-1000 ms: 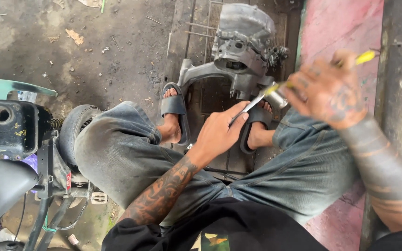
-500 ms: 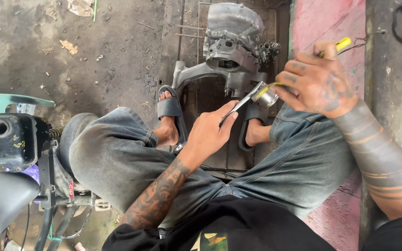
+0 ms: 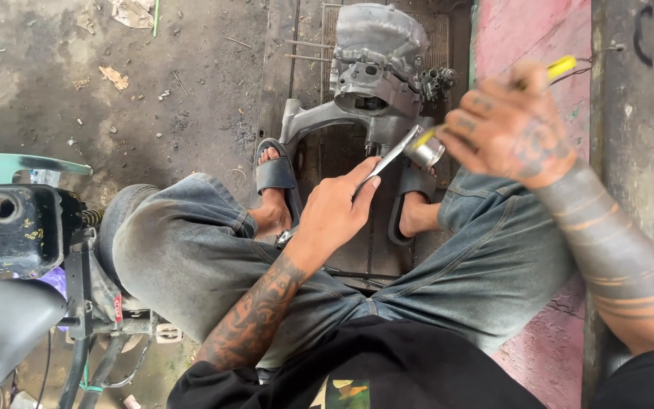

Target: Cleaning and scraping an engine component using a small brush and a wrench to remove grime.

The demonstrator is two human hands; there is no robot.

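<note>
We see our left hand (image 3: 336,208) near the middle of the frame, fingers closed around a thin flat metal tool (image 3: 389,157) that slants up and to the right. Its tip meets a small silver cylinder (image 3: 425,151) gripped in our right hand (image 3: 510,129) at the upper right — fingers curled tight, and also around a yellow-handled tool (image 3: 560,67) whose end pokes out past the knuckles. Just above the hands, at the top centre, a grey engine casing (image 3: 376,57) sits on a dark metal grate (image 3: 357,151); its round opening faces us, but what lies inside we cannot tell. Our feet in black sandals (image 3: 275,173) rest on the grate. At the far left stands a bicycle (image 3: 17,303).
</note>
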